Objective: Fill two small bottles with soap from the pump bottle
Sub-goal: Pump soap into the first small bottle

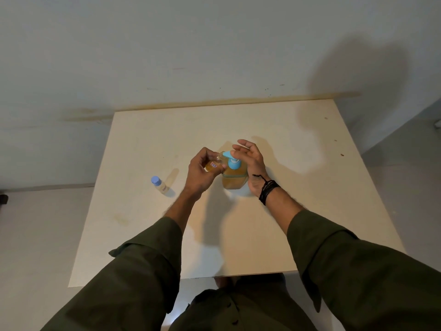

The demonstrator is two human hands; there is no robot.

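The pump bottle [235, 179] stands mid-table, filled with amber soap and topped by a light blue pump head. My left hand [201, 172] grips a small clear bottle [214, 164] with a red and white label, tilted with its mouth at the pump's spout. My right hand [253, 166] hovers just right of the pump head, its fingers relaxed and slightly spread, holding nothing. A second small bottle [160, 185] with a blue cap stands upright to the left, apart from both hands.
The pale square table [298, 211] sits against a grey wall. Its front edge is close to my body. A dark bracelet wraps my right wrist.
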